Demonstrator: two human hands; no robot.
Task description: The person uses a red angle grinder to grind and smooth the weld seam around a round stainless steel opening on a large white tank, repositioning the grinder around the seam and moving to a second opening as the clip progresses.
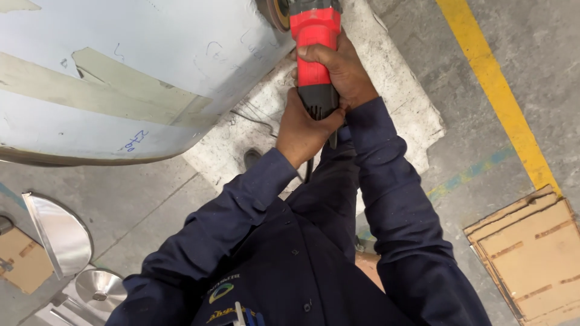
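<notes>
**Grinder held two-handed at the vessel wall**

Your dark blue sleeves fill the lower view. Left hand (302, 130) is wrapped shut around the black rear grip of the red angle grinder (315, 54); right hand (338, 72) is closed over its red body. Disc (279, 13) sits at the top edge, beside the large pale metal vessel (109, 78); contact cannot be confirmed. Judgement: rigid, fairly heavy, prone to kick, so the two-point grip suits it. Flattened cardboard (531, 253) lies on the floor to your right.
</notes>
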